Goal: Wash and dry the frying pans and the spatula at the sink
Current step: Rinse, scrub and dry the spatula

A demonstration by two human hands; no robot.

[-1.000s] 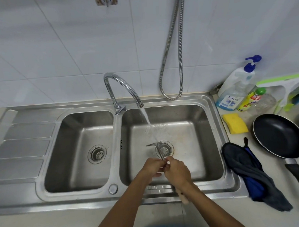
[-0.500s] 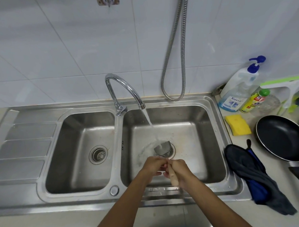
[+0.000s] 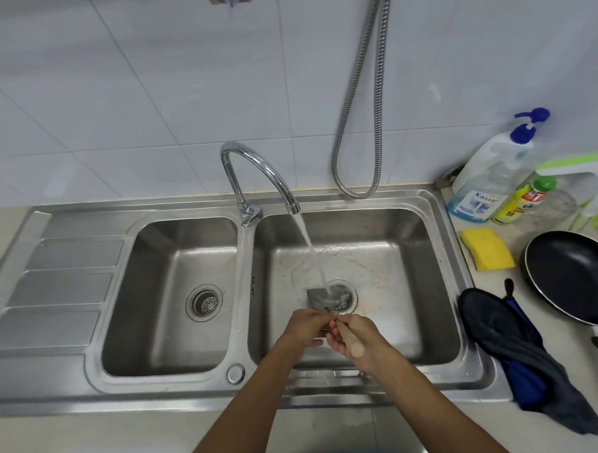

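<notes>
Head view: the right hand (image 3: 359, 338) was closed around the wooden handle of the spatula (image 3: 323, 298), the handle's butt end pointing back toward the person. The left hand (image 3: 305, 325) pinched the metal neck just below the blade, its fingertips meeting those of the right. The blade lay flat above the drain of the right basin (image 3: 396, 290), directly under the water stream (image 3: 308, 246) falling from the curved faucet (image 3: 254, 170). Both hands stood near the front wall of that basin, with bare steel floor open to either side and behind the blade. The left basin (image 3: 170, 293) held only its strainer. A ribbed draining board (image 3: 60, 288) formed the sink's left end. On the worktop (image 3: 504, 419) along the sink's right edge, a dark blue-and-grey cloth (image 3: 508, 347) overlapped the sink rim near the front right corner. A yellow sponge (image 3: 487, 249) lay just behind it, beside the rim. A black frying pan (image 3: 577, 275) sat right of the cloth, close to it, its handle cut off by the frame edge. A pump bottle (image 3: 487, 180) and a yellow bottle (image 3: 519, 203) stood together in the back right corner against the tiled wall (image 3: 148, 96), from which a metal hose (image 3: 365, 120) looped down toward the sink's rear edge.
</notes>
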